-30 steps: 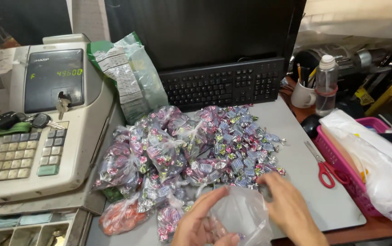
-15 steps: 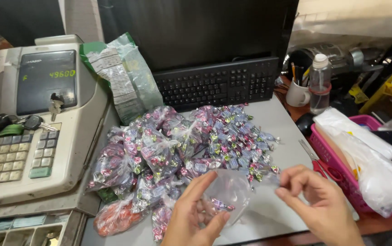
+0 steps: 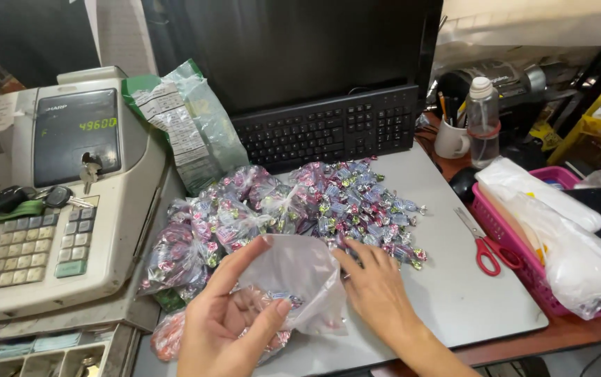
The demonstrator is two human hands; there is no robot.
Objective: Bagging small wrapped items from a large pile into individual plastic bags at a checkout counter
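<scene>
My left hand (image 3: 234, 318) pinches the clear plastic bag (image 3: 293, 279) open toward the right, where my right hand (image 3: 377, 286), fingers curled loosely, touches the wrapped candies (image 3: 356, 202) just beyond the bag's mouth.

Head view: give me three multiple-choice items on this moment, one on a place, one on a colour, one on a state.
1. Where do the scissors lie?
A. right of the candy pile, beside the pink basket
B. on the keyboard
C. on the cash register

2. What colour are the scissors' handles?
A. blue
B. red
C. black

3. What is the left hand doing?
A. resting flat on the desk
B. pressing register keys
C. holding a clear bag open

Answers:
1 A, they lie on the grey desk between pile and basket.
2 B, both loops are red.
3 C, thumb and fingers grip the bag's mouth while the right hand reaches to the pile.
</scene>
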